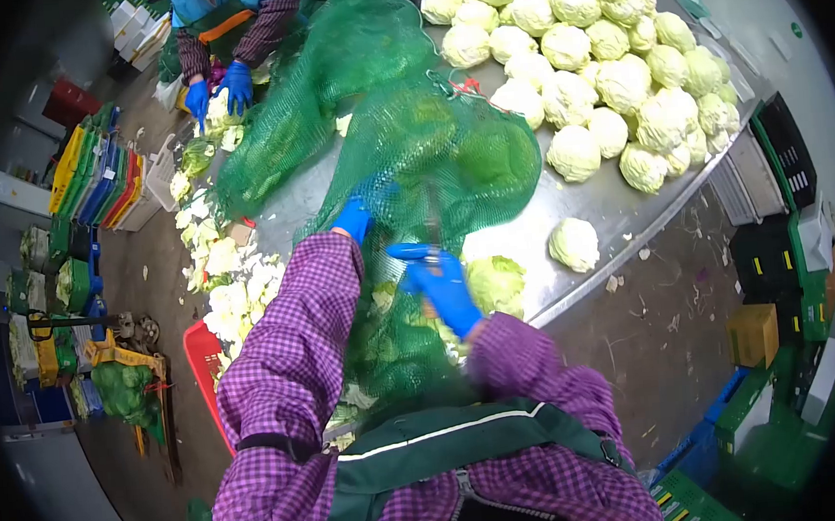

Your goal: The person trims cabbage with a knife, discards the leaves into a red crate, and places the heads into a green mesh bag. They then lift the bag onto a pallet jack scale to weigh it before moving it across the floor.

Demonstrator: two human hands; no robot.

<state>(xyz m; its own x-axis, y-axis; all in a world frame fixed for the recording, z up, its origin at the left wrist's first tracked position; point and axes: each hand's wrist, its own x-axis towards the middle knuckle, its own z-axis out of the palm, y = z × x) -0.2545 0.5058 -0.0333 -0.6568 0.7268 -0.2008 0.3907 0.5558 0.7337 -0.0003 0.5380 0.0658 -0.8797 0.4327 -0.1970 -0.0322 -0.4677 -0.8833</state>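
So the right hand (447,292) is wrapping around the handle of a knife (432,216), fingers mostly closed with one digit poking out to the side, and the blade is pointing away from the body (pretty blurry, though). The left hand (355,218) is reaching to a green mesh bag (488,159), with some blue showing through the netting; I can't tell how far it's closing or whether it's pinching anything. That bag is lying across the metal table (532,236) right in front of the person, bulging with cabbages. One leafy cabbage (499,289) is sitting just beside the right hand. Further out, a big pile of pale cabbages (623,82) is filling the far right side, while leaf trimmings (205,246) are heaping up on the left above a red crate (202,367). Across the table, a co-worker's blue-gloved hands (236,87) are touching another cabbage (221,112).
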